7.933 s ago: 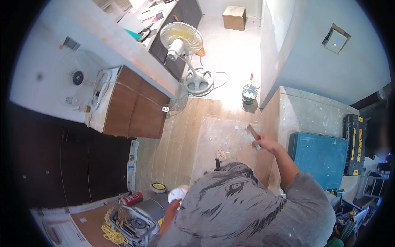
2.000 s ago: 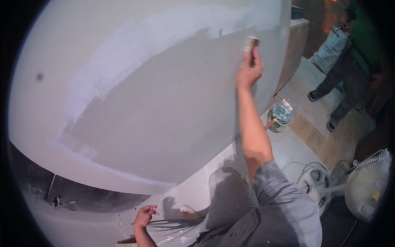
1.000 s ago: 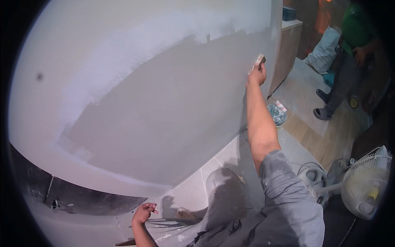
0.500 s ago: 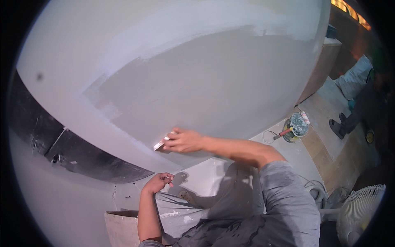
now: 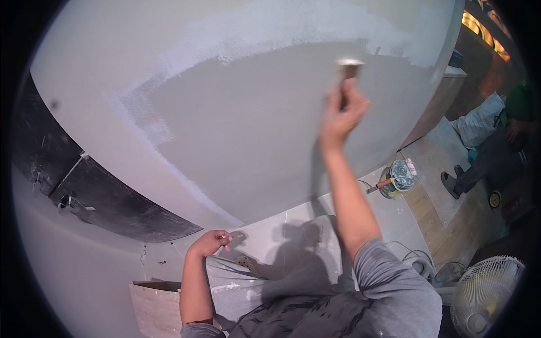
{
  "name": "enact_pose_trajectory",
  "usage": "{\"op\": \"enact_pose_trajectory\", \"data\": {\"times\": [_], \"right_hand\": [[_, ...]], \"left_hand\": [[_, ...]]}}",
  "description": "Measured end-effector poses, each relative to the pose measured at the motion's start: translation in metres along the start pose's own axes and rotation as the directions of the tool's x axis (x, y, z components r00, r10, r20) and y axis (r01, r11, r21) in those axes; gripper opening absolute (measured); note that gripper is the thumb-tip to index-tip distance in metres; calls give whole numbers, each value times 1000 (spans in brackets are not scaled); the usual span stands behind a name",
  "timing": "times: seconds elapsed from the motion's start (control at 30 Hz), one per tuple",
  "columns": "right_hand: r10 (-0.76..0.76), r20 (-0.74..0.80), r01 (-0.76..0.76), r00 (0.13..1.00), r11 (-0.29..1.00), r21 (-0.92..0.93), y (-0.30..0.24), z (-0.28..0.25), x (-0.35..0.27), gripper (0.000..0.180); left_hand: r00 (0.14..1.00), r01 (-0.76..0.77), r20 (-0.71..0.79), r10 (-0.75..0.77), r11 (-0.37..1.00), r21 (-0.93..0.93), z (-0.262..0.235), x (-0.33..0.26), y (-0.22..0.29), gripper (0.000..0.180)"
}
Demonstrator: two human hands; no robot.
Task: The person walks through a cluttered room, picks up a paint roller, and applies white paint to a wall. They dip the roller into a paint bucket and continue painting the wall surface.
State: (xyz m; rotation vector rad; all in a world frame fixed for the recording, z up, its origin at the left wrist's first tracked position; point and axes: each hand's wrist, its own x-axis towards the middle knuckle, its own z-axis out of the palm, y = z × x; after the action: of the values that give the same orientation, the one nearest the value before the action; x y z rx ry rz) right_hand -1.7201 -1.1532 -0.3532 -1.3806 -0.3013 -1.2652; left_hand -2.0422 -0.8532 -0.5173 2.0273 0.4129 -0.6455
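A pale wall (image 5: 84, 107) curves across the view, with a large smooth grey patch (image 5: 253, 135) edged by rough white brush-like streaks. Over the upper right of that patch is my right hand (image 5: 345, 115), arm stretched out. Its fingers grip a small flat block (image 5: 350, 69), brown with a pale end, blurred by motion; whether it touches the wall I cannot tell. My left hand (image 5: 211, 243) hangs bent at the wrist above my knee, fingers closed together. Something small and whitish seems to show at its fingertips, too small to name.
A bucket (image 5: 401, 173) with a red-handled tool (image 5: 383, 183) stands on the floor at right. Beyond it are a person's feet (image 5: 451, 183) and a white sack (image 5: 479, 128). A fan (image 5: 489, 293) is near right, a wooden box (image 5: 155, 307) near left, black panels (image 5: 112, 194) at left.
My right hand has swung with the block from the patch's lower left edge up to its upper right, the arm straightening. My left hand keeps its pose. The view has shifted slightly.
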Motion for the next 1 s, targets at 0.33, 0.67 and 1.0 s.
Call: {"op": "enact_pose_trajectory", "data": {"times": [0.33, 0.67, 1.0], "right_hand": [[-472, 642, 327, 605, 882, 340, -74, -26, -122, 61], [-4, 640, -116, 768, 982, 146, -75, -47, -60, 84], [74, 686, -99, 724, 995, -3, -72, -42, -64, 97]], "left_hand": [[999, -31, -32, 29, 996, -79, 4, 7, 3, 33], [1000, -7, 15, 8, 999, -51, 4, 15, 15, 31], [994, 105, -1, -106, 985, -136, -4, 3, 12, 34]]}}
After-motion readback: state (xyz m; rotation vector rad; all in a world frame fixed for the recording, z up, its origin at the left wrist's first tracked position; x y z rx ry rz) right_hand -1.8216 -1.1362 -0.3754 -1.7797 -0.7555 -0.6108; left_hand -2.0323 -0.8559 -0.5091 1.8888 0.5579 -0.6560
